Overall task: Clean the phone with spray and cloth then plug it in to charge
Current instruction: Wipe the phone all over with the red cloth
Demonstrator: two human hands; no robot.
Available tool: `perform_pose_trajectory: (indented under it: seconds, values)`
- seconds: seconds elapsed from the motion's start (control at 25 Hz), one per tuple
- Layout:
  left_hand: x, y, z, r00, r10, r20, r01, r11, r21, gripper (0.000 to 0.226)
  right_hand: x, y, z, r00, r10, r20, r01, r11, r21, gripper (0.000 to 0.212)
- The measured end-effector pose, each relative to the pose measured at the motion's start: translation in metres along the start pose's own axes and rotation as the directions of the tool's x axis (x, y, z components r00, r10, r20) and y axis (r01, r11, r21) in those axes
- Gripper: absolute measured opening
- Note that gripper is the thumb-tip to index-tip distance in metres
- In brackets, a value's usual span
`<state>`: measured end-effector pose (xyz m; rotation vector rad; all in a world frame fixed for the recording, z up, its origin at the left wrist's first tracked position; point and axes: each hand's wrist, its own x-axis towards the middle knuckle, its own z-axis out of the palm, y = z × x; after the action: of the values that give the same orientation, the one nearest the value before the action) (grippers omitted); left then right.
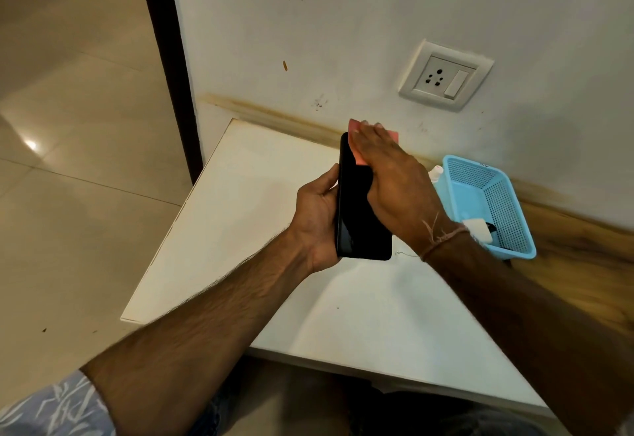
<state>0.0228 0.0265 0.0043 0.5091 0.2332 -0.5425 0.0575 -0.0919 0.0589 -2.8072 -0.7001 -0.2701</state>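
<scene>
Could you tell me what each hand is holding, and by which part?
The left hand grips the phone around its lower left edge. The right hand presses the pink cloth flat against the phone's upper half.

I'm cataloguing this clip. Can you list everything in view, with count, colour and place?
phone: one, black, held upright above the table
cloth: one, pink, against the phone's upper part, under the right hand
bottle: one, white, mostly hidden behind the right hand, beside the basket
charger: one, white, inside the basket
basket: one, blue, on the table by the wall
socket: one, white, on the wall above the table
table: one, white, against the wall
floor: beige tiles, to the left
thread: one, pale, round the right wrist
left hand: grips the phone's edge
right hand: fingers straight, presses the cloth on the phone
</scene>
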Motion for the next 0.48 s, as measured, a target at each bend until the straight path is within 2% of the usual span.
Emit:
perform_pose_trajectory:
  seconds: [0.12,0.24,0.48]
  values:
    - [-0.002,0.001,0.000,1.000,-0.022,0.004,0.022,0.999,0.036,0.057,-0.029,-0.009,0.004,0.998,-0.057,-0.020,0.058,0.998,0.023,0.066]
    - [-0.004,0.001,0.001,0.997,-0.043,0.057,0.040,0.998,0.050,0.068,-0.080,-0.019,0.011,0.990,-0.143,-0.020,0.143,0.989,-0.029,0.079]
    - [-0.005,-0.001,0.003,0.991,-0.033,0.127,0.033,0.999,0.004,0.073,-0.143,-0.019,0.016,0.976,-0.181,0.117,0.194,0.974,-0.113,0.087]
